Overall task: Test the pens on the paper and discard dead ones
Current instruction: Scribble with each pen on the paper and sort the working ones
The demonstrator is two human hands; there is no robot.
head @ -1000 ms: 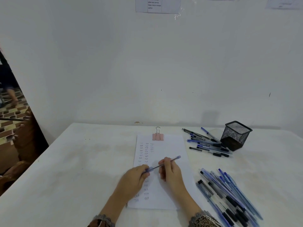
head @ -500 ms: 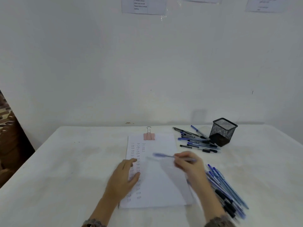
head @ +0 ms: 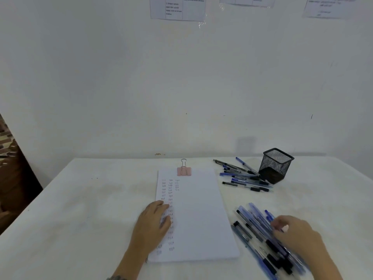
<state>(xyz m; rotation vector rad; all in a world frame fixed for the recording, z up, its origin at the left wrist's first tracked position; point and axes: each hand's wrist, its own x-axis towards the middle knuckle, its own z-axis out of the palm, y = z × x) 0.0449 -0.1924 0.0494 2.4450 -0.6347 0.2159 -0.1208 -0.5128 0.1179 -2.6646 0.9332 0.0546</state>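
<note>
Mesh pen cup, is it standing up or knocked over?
Upright: the mesh cup stands on its base, open rim facing up, nothing sticking out.

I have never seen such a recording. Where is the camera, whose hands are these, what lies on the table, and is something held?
No machine here: a person works with bare hands, and the one camera sits on their head, looking forward and down. On the white table lies a white sheet of paper, held at its top by a pink binder clip, with columns of small handwritten marks. The left hand rests flat on the sheet. The right hand is at a near pile of blue and black pens; whether it grips one is unclear. Further back, more pens lie beside a black wire-mesh cup.
</note>
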